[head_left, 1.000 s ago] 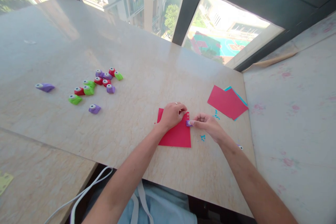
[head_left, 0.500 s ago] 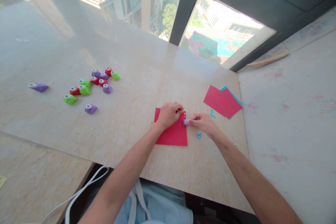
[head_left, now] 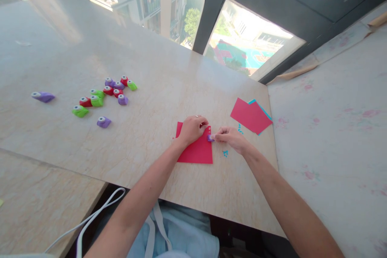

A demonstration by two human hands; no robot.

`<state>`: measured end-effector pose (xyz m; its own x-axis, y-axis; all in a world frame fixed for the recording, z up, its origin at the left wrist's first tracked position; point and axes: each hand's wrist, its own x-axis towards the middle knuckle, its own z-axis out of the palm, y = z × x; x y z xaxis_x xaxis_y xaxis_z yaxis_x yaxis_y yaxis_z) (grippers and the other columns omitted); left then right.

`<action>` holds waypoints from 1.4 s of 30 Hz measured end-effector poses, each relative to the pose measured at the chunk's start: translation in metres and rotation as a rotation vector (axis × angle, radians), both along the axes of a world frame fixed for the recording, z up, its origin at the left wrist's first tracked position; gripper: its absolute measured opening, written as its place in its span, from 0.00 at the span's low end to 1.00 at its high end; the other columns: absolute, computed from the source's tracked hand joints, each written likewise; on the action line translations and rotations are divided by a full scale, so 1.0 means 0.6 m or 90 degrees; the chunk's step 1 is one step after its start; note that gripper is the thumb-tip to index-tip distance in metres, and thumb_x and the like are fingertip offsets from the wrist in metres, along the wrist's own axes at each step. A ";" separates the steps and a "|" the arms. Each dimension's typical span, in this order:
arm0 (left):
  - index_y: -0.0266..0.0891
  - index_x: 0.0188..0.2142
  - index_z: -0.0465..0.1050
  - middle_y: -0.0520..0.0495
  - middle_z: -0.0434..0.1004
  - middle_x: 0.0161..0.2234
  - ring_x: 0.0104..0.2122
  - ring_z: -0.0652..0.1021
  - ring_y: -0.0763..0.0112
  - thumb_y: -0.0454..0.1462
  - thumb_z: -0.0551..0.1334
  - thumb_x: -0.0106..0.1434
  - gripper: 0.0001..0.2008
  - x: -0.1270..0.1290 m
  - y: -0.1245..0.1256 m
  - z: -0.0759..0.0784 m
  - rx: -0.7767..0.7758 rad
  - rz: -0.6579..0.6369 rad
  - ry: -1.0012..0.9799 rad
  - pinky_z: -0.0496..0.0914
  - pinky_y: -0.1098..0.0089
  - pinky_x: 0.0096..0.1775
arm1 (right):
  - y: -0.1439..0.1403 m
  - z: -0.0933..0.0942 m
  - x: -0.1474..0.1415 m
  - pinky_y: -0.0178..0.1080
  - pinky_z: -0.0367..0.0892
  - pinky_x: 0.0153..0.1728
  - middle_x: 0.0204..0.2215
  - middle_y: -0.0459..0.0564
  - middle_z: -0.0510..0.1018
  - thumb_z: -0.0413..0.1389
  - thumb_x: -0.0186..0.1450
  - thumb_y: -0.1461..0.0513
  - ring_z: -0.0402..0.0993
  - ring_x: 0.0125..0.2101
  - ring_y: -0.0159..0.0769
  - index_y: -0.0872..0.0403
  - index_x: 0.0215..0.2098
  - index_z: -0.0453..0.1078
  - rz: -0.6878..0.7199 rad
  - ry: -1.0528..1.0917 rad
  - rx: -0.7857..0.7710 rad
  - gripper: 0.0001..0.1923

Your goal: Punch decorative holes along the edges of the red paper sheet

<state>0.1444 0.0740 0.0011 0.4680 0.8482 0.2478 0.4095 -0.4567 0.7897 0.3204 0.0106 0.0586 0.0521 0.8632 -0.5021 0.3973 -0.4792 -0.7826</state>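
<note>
A red paper square (head_left: 196,151) lies flat on the marble table (head_left: 157,88). My left hand (head_left: 192,128) presses down on its upper part, fingers curled. My right hand (head_left: 231,138) pinches a small purple paper punch (head_left: 210,138) against the sheet's right edge, where small holes show near the top corner. The two hands almost touch.
Several small punches in purple, red and green (head_left: 104,94) lie scattered at the left, one purple (head_left: 43,96) farther off. A stack of red and blue sheets (head_left: 250,115) sits to the right, with blue paper bits (head_left: 225,153) nearby. A white cord (head_left: 90,221) hangs below the table edge.
Both hands stay on the red sheet; the punch has shifted slightly down along the sheet's right edge. The camera has drifted a little.
</note>
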 end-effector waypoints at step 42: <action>0.39 0.33 0.78 0.47 0.79 0.33 0.34 0.76 0.69 0.30 0.60 0.60 0.08 -0.010 0.003 -0.007 0.009 -0.030 -0.022 0.69 0.67 0.41 | -0.112 -0.037 0.026 0.41 0.65 0.32 0.26 0.46 0.71 0.61 0.57 0.47 0.65 0.27 0.37 0.52 0.41 0.76 -0.021 -0.271 0.272 0.21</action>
